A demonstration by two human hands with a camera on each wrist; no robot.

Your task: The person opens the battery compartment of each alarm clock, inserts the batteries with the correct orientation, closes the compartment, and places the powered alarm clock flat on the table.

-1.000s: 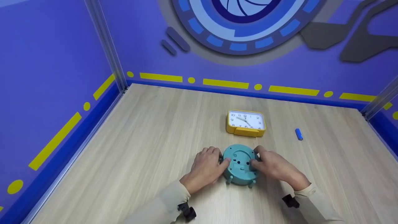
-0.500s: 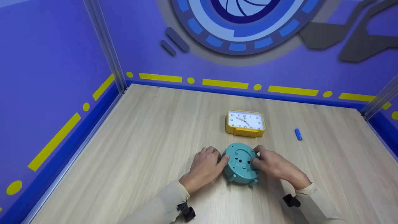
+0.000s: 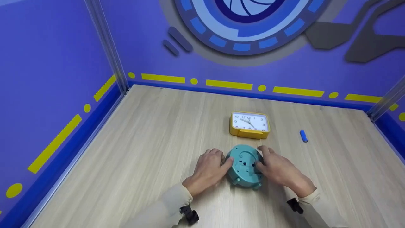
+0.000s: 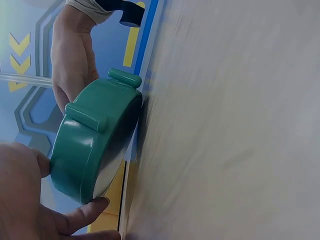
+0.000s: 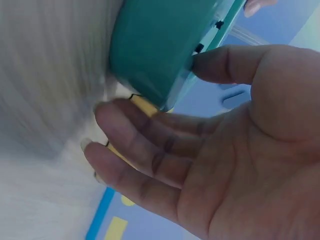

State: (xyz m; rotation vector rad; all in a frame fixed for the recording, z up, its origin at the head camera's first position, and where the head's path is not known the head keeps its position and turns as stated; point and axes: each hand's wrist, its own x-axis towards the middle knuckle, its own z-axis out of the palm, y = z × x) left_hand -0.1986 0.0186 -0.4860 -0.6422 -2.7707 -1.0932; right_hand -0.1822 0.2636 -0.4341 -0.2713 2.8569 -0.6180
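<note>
A round teal alarm clock (image 3: pixel 245 177) is tilted above the wooden table, back up, with two stubby feet toward me. Its pale face shows from below in the left wrist view. My left hand (image 3: pixel 208 171) grips its left side, thumb (image 4: pixel 42 162) on the back edge and a finger (image 4: pixel 87 215) under the face side. My right hand (image 3: pixel 280 169) is at the right side. Its thumb (image 5: pixel 225 65) touches the back beside small black parts, while the other fingers (image 5: pixel 140 140) are loosely bent and look apart from the clock.
A yellow rectangular clock (image 3: pixel 250 125) lies face up just behind the teal one. To the right lies a small blue cylinder (image 3: pixel 303 136) that looks like a battery. Blue-purple panels (image 3: pixel 190 63) stand at the table's back and sides.
The teal clock has turned and tilted slightly in the left hand. The right hand's index finger has moved a little away from the clock's rim. The yellow clock and blue cylinder stay put.
</note>
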